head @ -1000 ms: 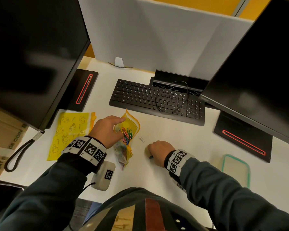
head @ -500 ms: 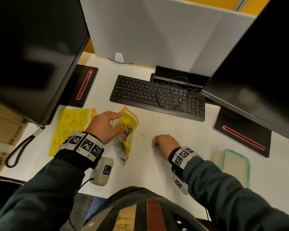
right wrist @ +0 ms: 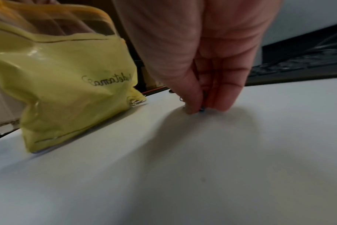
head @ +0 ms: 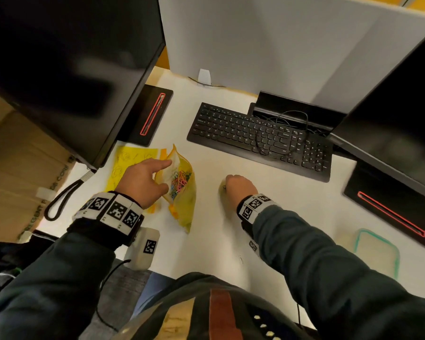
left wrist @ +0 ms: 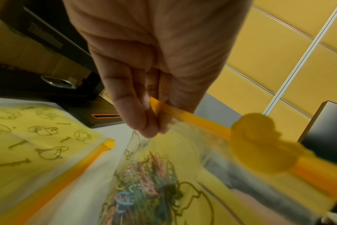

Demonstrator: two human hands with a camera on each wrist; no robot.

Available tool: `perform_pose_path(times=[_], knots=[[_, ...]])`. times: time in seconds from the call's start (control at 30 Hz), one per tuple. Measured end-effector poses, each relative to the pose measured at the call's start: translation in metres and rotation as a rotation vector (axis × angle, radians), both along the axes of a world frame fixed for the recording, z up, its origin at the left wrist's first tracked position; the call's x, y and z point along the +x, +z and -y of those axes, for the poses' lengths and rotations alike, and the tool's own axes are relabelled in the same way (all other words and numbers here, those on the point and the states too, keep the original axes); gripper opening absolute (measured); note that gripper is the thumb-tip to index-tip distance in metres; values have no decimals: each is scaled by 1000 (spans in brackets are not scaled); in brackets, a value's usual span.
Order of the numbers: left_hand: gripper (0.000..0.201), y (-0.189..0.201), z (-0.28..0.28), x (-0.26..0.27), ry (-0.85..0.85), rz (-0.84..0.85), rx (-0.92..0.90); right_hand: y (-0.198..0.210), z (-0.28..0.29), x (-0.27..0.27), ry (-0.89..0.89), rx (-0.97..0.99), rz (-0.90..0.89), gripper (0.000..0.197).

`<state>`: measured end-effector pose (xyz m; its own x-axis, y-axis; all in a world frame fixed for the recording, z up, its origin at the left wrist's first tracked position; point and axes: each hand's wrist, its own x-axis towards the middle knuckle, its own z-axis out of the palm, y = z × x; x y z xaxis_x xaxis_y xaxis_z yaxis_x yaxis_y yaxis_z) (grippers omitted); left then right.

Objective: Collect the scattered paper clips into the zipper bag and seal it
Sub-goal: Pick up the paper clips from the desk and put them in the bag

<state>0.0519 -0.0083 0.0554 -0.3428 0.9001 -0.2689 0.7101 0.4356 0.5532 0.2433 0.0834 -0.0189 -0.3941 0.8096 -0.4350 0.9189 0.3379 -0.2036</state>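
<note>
On the white desk (head: 292, 204) my left hand (head: 168, 175) holds the yellow zipper bag (head: 184, 200) with its mouth open. In the left wrist view its fingers (left wrist: 137, 121) pinch the orange zip strip (left wrist: 192, 118) near the yellow slider (left wrist: 260, 141). Several coloured paper clips (left wrist: 144, 182) lie inside the bag. To the right of the bag (right wrist: 67, 91), my right hand (head: 225, 185) is curled knuckles-up on the desk. Its thumb and fingertips (right wrist: 202, 108) pinch a bluish paper clip (right wrist: 202, 109) against the surface. Another clip (right wrist: 181, 99) lies just behind the thumb.
A black keyboard (head: 255, 138) with a coiled cable lies beyond the hands. Two monitors on black bases (head: 147, 116) (head: 390, 212) flank it. A second yellow bag (head: 130, 165) lies flat under the left hand, and a teal-rimmed lid (head: 375, 251) sits near the right front edge.
My right hand has slid away from me and left, to where a loose silver clip lay beside the bag. The left hand keeps holding the bag open.
</note>
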Motion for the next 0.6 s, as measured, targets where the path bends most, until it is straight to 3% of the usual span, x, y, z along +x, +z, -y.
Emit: perform_pose_path(times=[0.27,0.6], knots=[[53,-2,2,8,1,-10,39,-2,3,-7,119,-39,193,34],[53,1,13,25,-60,-33,43,1,29,11,305,64,123,26]])
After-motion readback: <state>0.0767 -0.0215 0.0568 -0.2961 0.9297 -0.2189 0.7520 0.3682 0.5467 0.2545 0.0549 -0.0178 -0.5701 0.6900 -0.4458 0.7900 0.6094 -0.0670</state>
